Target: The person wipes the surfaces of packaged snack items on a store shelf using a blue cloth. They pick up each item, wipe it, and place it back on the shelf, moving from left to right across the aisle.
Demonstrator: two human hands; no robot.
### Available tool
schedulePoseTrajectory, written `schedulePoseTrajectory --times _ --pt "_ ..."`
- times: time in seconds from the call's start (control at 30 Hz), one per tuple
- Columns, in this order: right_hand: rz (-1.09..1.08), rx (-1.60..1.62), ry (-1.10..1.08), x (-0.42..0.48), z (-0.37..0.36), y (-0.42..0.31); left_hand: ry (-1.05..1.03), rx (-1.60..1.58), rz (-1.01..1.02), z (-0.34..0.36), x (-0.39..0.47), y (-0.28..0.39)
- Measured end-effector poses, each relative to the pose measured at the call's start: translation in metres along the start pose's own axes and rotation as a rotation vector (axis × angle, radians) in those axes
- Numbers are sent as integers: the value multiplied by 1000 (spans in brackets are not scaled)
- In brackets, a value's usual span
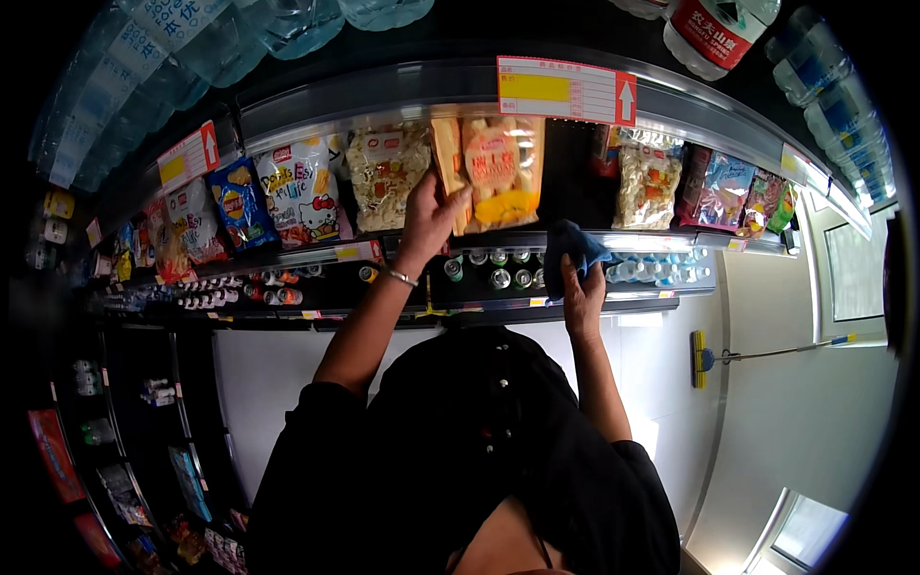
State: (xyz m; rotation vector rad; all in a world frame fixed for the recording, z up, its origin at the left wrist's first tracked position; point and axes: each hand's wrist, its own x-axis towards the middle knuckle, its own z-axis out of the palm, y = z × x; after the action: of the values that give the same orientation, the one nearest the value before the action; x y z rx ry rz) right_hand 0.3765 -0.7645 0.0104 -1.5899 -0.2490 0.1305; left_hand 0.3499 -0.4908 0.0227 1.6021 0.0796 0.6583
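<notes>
My left hand (431,219) grips an orange-and-clear bag of baked snacks (503,180) by its left side, thumb across the front. A second orange pack (449,154) shows close against that side; I cannot tell whether the hand holds it too. Both are at the front of a snack shelf, under its upper ledge. In my right hand (583,295) is a bunched dark blue cloth (571,251), held at the shelf's front edge. Just left of the bags stands a clear bag of pale puffed snacks (388,180). A similar bag (648,183) stands farther right.
Chip bags (296,190) line the shelf leftward. Drink cans (499,277) and small bottles (650,269) fill lower levels. Water bottles (295,25) stand overhead, above a price label (564,90) on the ledge. A yellow-headed mop (698,359) is at the right.
</notes>
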Motion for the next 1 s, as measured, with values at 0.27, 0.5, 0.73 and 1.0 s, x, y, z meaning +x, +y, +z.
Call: schedulePoseTrajectory --times 0.27,0.5,0.73,1.0 --pt "57 37 -135 -18 -5 40 -39 292 -59 -15 16 -44" --pt "88 41 -96 -23 -11 45 49 479 -64 -10 8 -57" --pt "121 -11 -128 -25 -15 53 285 789 173 9 -3 -30" --pt "173 71 -167 -28 -2 52 -108 1050 414 52 -27 -6"
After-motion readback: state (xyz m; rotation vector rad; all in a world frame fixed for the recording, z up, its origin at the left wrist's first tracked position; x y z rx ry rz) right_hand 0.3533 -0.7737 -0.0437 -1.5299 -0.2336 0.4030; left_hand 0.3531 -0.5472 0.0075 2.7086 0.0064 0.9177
